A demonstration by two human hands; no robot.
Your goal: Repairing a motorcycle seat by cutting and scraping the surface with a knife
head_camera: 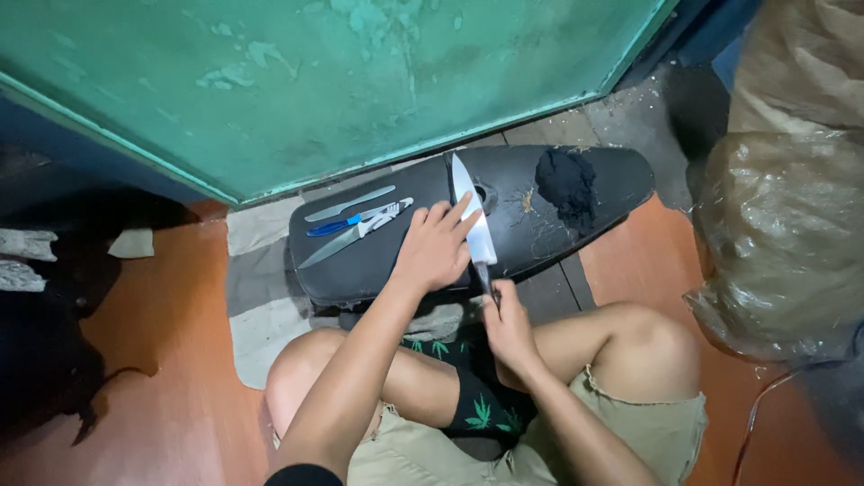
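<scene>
Seated person, bare knees drawn up, cut-off khaki shorts with frayed hems.

Slab (540,247): long, black, rounded ends, matte and scuffed, lying on the floor against a teal wall (360,81) with chipped, blotchy paint. A heap of dark powder (567,184) sits toward its right end; fine pale scratches beside it.

Knife (470,216): broad, pointed steel blade, bright, lying flat across the slab, tip toward the wall, dark handle toward the body.

Left hand (434,247): fingers spread and flat, tips pressing on the blade's side, palm over the slab.

Right hand (506,326): fingers curled tight around the handle, just off the slab's near edge.

On the slab's left part, well apart from the hands: a slim grey blade (349,204), a blue-handled tool (355,220), a narrow pointed knife (333,246).

Floor (180,360): smooth orange-brown. Crinkled clear plastic bag (783,243) at right.
</scene>
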